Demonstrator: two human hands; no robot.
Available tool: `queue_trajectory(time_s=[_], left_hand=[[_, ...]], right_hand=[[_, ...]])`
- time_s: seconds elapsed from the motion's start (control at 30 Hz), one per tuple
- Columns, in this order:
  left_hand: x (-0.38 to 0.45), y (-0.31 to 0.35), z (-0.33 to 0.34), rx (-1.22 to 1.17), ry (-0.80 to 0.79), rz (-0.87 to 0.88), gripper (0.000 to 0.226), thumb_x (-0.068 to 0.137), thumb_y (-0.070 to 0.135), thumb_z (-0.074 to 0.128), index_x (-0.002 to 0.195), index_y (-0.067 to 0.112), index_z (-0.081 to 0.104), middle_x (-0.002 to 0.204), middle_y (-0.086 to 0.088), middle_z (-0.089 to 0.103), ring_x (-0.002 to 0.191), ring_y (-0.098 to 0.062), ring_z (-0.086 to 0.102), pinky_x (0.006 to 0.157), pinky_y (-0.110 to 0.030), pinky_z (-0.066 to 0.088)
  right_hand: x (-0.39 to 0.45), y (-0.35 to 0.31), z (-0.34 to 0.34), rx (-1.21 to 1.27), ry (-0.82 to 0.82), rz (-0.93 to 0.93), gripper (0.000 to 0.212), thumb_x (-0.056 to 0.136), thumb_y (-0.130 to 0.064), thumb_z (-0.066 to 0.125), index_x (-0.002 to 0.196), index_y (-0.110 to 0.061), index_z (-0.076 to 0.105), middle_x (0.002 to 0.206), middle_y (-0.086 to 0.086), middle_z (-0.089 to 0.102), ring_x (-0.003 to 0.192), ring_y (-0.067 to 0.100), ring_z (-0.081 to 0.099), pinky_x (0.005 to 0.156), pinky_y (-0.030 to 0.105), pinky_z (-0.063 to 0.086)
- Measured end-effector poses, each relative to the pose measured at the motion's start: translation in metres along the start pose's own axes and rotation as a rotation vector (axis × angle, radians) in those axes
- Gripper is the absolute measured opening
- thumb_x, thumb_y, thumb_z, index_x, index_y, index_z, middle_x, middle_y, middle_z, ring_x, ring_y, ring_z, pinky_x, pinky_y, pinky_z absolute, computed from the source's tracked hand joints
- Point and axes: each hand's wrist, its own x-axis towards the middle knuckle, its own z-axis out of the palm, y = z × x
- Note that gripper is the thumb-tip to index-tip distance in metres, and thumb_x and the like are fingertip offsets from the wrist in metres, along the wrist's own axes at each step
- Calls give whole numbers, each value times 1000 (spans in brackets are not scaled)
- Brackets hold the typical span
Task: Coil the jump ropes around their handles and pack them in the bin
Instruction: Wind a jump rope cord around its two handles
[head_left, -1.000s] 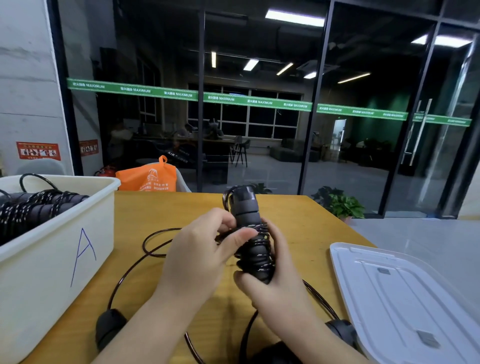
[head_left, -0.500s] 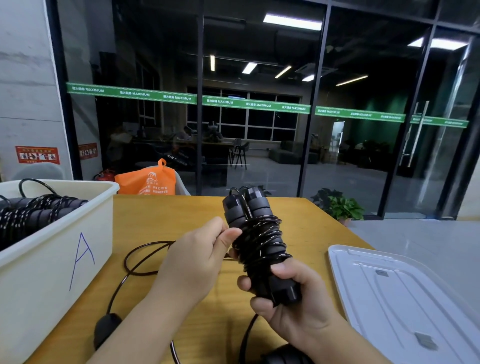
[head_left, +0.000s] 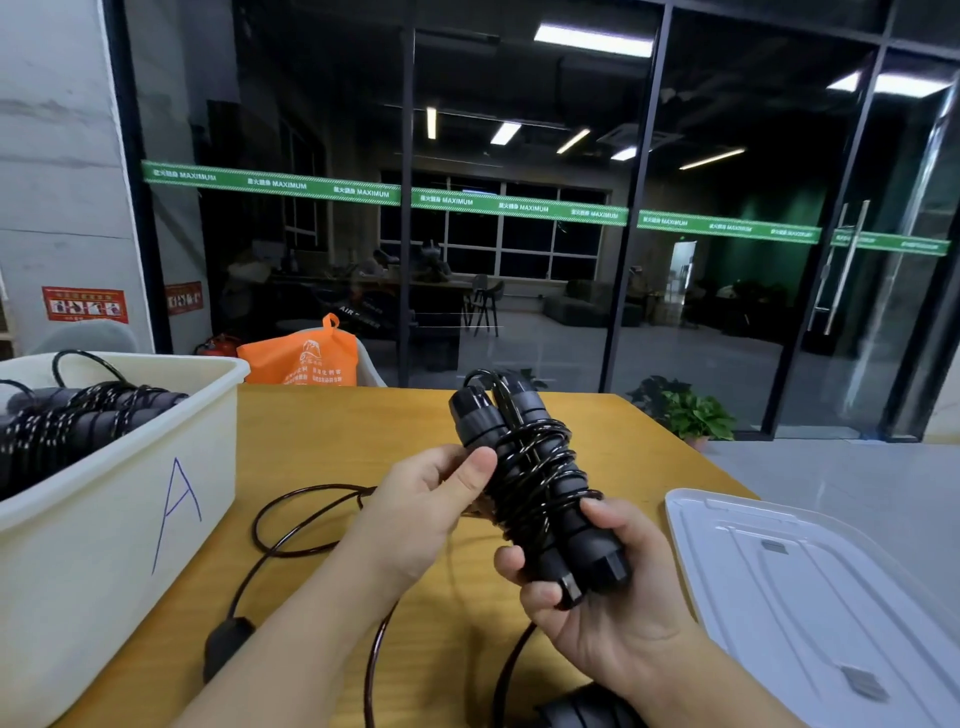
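Note:
A black jump rope (head_left: 535, 483) has its two handles side by side, with cord wound several times around them. My right hand (head_left: 597, 608) grips the lower end of the handles and holds them tilted above the table. My left hand (head_left: 421, 514) pinches the cord at the left side of the bundle, thumb against the coils. Loose cord (head_left: 301, 519) trails in a loop over the wooden table (head_left: 337, 436). The white bin (head_left: 114, 525), marked with a blue "A", stands at the left and holds coiled black ropes (head_left: 78, 421).
The bin's translucent lid (head_left: 810, 597) lies flat at the right. Another black handle (head_left: 223, 644) rests by the bin's front corner, and a dark handle (head_left: 592, 706) lies at the bottom edge. An orange bag (head_left: 301, 358) sits behind the table. A glass wall stands beyond.
The bundle has tipped from upright to leaning left at the top, and my right hand has slid down to grip its lower end. My left hand stays on the cord beside the coils.

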Motion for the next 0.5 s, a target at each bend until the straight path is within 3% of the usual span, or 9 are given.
queue_trajectory(time_s=[0.07,0.1,0.2,0.27,0.37,0.43,0.5], left_hand=[[1,-3,0,-2,21,8,22,95,18,45,101,5,61,37,16,50,37,8,48,42,-3,33],[2,-4,-2,-7,44,10,21,94,18,47,102,5,61,37,16,50,37,8,48,42,-3,33],[5,-7,-7,11,171,7,17,90,23,55,95,8,62,37,16,49,36,5,46,41,-7,32],[7,-9,-11,44,276,10,15,86,27,62,85,12,61,40,14,47,37,2,43,43,-11,31],[10,-13,-15,147,382,61,25,82,35,70,70,18,56,47,13,45,46,-3,40,51,-21,32],[7,-13,-15,274,391,118,31,78,42,74,65,21,54,49,11,45,50,-4,40,52,-19,34],[3,-13,-10,412,373,170,31,77,43,72,66,20,55,47,13,42,48,-4,38,48,-16,33]], right_hand=[[1,-1,5,-47,114,-48,79,27,-11,91,103,-1,72,98,24,66,67,40,66,42,32,54],[1,-1,8,-101,139,-73,84,32,-13,90,114,-10,69,103,23,68,73,43,68,47,36,56],[4,6,12,-431,284,-205,60,77,-17,71,126,-47,53,112,11,71,90,40,70,62,42,58],[5,11,13,-708,349,-325,56,94,-14,56,126,-59,44,111,0,69,95,25,71,68,36,58],[2,16,17,-1027,272,-413,72,93,-16,61,130,-68,27,118,-15,60,99,3,66,77,21,54],[1,18,17,-1147,239,-421,87,87,-13,68,132,-66,15,118,-21,55,101,-3,63,83,15,51],[3,22,16,-1257,258,-420,99,78,-31,78,134,-70,6,128,-25,47,113,-8,54,95,15,45]])
